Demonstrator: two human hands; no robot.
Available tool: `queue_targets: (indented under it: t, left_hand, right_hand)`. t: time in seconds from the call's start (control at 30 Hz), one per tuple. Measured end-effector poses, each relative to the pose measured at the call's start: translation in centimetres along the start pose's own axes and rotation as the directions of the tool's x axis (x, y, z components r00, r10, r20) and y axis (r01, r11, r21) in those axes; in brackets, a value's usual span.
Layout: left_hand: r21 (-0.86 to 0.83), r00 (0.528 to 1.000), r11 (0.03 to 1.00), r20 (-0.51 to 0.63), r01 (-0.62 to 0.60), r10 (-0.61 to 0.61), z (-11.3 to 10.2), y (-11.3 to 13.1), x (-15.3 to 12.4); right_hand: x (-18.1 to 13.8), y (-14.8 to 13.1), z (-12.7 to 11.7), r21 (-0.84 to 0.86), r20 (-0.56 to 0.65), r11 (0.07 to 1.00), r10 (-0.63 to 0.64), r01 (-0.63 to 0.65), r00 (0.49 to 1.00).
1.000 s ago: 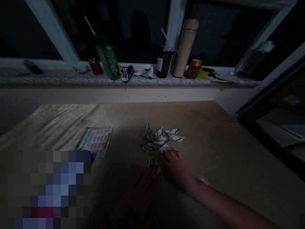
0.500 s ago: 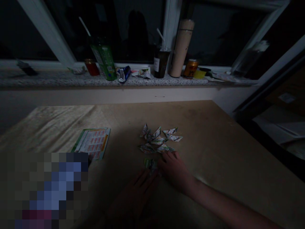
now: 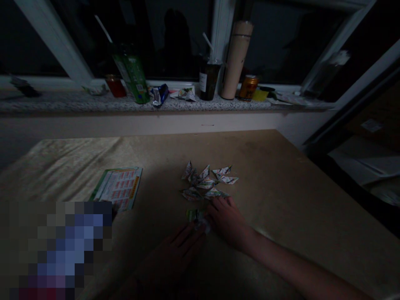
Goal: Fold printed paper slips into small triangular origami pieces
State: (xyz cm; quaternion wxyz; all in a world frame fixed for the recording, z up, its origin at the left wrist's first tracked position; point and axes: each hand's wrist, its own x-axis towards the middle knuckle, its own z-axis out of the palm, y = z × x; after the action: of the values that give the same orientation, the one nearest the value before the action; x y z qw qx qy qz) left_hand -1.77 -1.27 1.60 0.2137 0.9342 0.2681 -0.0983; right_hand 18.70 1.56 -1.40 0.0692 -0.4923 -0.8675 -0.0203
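Observation:
The scene is dim. My right hand (image 3: 228,221) lies palm down on the tan table (image 3: 281,187), fingers curled over a small printed paper piece (image 3: 196,216). My left hand (image 3: 178,250) rests in shadow just left of it, fingers stretched toward the same piece and touching its near edge. Just beyond the hands sits a cluster of several small folded paper pieces (image 3: 206,181). A printed sheet (image 3: 118,192) lies flat to the left.
A stone windowsill (image 3: 78,102) runs along the back with a green bottle (image 3: 129,77), a red jar (image 3: 115,85), a dark cup with a straw (image 3: 208,77), a tall beige flask (image 3: 234,60), a can (image 3: 248,87) and wrappers. The table's right edge drops away to dark floor.
The view has drifted slightly, so everything sits a little further left. Both hands stay at the small paper piece with only slight finger movement.

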Motion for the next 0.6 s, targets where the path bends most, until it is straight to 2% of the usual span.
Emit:
queue_targets:
  t: [0.27, 0.4, 0.43, 0.5, 0.53, 0.6]
  left_hand:
    - [0.108, 0.993, 0.994, -0.118, 0.008, 0.004, 1.9, 0.3, 0.2]
    - [0.149, 0.987, 0.988, -0.162, 0.025, -0.001, 2.7, 0.3, 0.2]
    - [0.155, 0.986, 0.988, -0.164, 0.028, -0.002, 2.9, 0.2, 0.2]
    - [0.164, 0.986, 0.986, -0.166, 0.024, 0.003, 3.4, 0.1, 0.3]
    - [0.166, 0.986, 0.986, -0.167, 0.016, 0.012, 3.7, -0.1, 0.3]
    - [0.167, 0.982, 0.986, -0.187, 0.02, 0.012, 4.3, -0.4, 0.4]
  right_hand:
    - [0.1, 0.0, 0.0, 0.099, -0.016, 0.994, 0.041, -0.04, 0.999]
    - [-0.9, 0.8, -0.6, 0.233, -0.122, 0.972, 0.04, -0.01, 0.992]
    - [-1.4, 0.9, -0.8, 0.247, -0.156, 0.968, 0.004, 0.036, 0.988]
    - [-2.5, 1.1, -1.3, 0.209, -0.248, 0.948, -0.186, 0.24, 0.951]
    - [-3.1, 1.0, -1.6, 0.174, -0.254, 0.932, -0.271, 0.319, 0.929]
    - [-4.2, 0.7, -2.2, 0.141, -0.211, 0.913, -0.35, 0.382, 0.913]
